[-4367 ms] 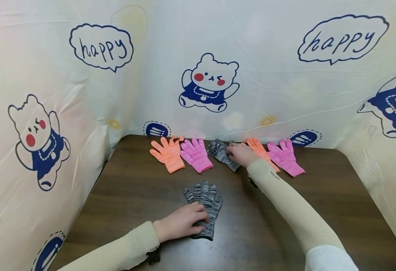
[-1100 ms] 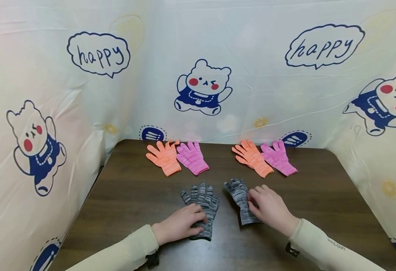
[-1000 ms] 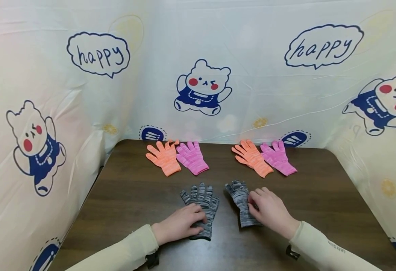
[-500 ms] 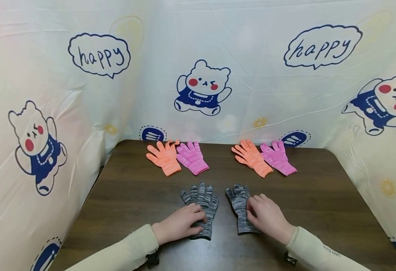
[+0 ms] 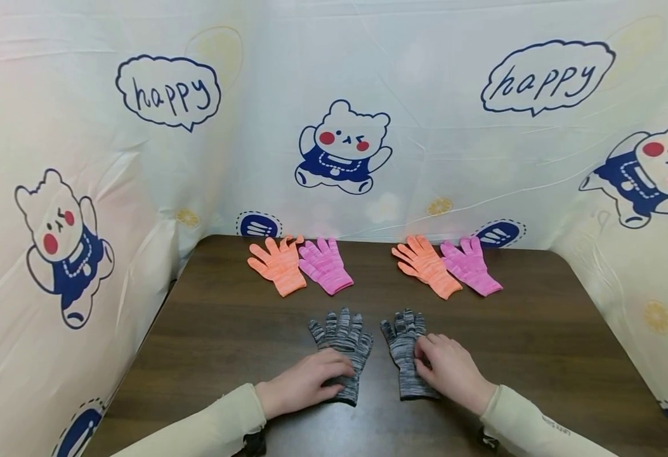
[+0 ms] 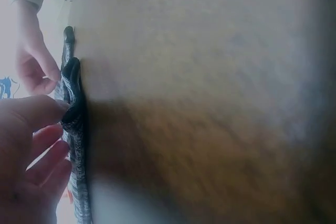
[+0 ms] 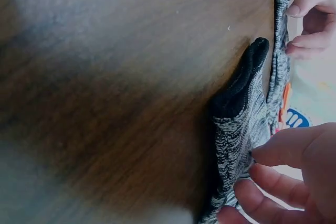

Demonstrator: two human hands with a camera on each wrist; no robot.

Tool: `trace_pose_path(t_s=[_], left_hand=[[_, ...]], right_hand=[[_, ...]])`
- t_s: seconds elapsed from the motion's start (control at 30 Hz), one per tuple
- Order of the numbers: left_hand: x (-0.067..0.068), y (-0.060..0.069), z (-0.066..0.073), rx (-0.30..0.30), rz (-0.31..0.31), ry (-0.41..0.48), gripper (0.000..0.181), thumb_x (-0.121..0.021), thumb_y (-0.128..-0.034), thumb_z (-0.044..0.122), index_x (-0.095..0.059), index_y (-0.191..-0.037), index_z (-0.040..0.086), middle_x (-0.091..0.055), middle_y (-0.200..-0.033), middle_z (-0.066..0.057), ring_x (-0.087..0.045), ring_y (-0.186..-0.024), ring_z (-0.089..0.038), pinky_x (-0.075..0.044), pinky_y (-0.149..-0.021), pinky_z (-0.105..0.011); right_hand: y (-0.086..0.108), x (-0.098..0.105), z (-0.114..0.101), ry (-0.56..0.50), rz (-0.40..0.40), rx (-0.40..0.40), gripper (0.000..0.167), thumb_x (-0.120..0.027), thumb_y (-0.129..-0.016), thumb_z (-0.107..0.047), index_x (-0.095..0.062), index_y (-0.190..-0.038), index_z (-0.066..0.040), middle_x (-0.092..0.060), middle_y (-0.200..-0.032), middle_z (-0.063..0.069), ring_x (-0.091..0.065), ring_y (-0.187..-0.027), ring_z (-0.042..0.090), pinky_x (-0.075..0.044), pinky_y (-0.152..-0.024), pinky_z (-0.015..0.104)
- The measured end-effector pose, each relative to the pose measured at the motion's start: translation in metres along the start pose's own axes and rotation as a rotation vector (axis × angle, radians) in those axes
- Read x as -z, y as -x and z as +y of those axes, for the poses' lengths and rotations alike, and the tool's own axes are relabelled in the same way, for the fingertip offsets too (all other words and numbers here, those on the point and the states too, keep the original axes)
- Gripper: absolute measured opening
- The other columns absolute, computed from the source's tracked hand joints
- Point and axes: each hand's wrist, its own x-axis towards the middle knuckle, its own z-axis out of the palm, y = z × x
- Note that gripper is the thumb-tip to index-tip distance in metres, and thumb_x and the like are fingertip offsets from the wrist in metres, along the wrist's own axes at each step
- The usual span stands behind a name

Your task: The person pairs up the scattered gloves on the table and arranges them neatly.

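Head view: the right gray glove (image 5: 405,365), in the far row earlier, now lies midway down the table (image 5: 225,355), beside but apart from the left gray glove (image 5: 342,336). Both point fingers toward the backdrop (image 5: 254,158), long axes running away from the person, cuffs nearest. The right hand (image 5: 453,368), fingers bent, pinches its glove's edge; the left hand (image 5: 305,381) rests loosely curled on the other, its grip unclear.

Brown table (image 5: 208,343), orange glove (image 5: 281,270) beside pink glove (image 5: 328,268) near its far edge, second orange glove (image 5: 429,269) beside second pink glove (image 5: 473,268) farther right, pale backdrop (image 5: 442,152) with printed bears (image 5: 342,162)
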Motion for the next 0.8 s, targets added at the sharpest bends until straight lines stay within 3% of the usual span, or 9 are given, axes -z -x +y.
trace_pose_path(t_s=[0.23, 0.47, 0.63, 0.8], left_hand=[[0.001, 0.000, -0.003, -0.075, -0.032, -0.034, 0.018, -0.071, -0.0984, 0.011, -0.077, -0.115, 0.011, -0.069, -0.127, -0.004, -0.061, -0.121, -0.016, -0.050, -0.104, -0.031], [0.004, -0.002, -0.002, -0.055, -0.062, -0.030, 0.017, -0.071, -0.0985, 0.011, -0.077, -0.115, 0.011, -0.068, -0.125, -0.003, -0.061, -0.119, -0.014, -0.050, -0.102, -0.028], [0.004, -0.003, -0.001, -0.047, -0.070, -0.025, 0.017, -0.071, -0.0986, 0.011, -0.076, -0.115, 0.011, -0.068, -0.124, -0.002, -0.061, -0.118, -0.014, -0.050, -0.101, -0.028], [0.003, -0.004, -0.001, -0.040, -0.071, -0.034, 0.017, -0.072, -0.0983, 0.014, -0.076, -0.114, 0.013, -0.068, -0.123, 0.000, -0.061, -0.118, -0.013, -0.050, -0.102, -0.028]], right_hand=[[0.000, -0.003, 0.004, -0.038, 0.051, 0.097, 0.024, -0.085, -0.084, -0.013, -0.073, -0.105, -0.014, -0.063, -0.093, -0.003, -0.060, -0.082, 0.015, -0.054, -0.070, 0.037], [-0.001, -0.005, 0.010, -0.068, -0.045, 0.156, 0.028, -0.081, -0.089, -0.016, -0.075, -0.116, -0.013, -0.063, -0.100, -0.003, -0.058, -0.085, 0.013, -0.052, -0.074, 0.037], [-0.001, -0.008, 0.013, -0.068, -0.028, 0.172, 0.030, -0.083, -0.088, -0.015, -0.073, -0.117, -0.012, -0.065, -0.102, -0.002, -0.061, -0.088, 0.015, -0.054, -0.077, 0.040], [-0.004, -0.009, 0.016, -0.082, -0.061, 0.153, 0.028, -0.083, -0.089, -0.016, -0.071, -0.114, -0.012, -0.066, -0.103, -0.002, -0.061, -0.091, 0.015, -0.055, -0.080, 0.042]])
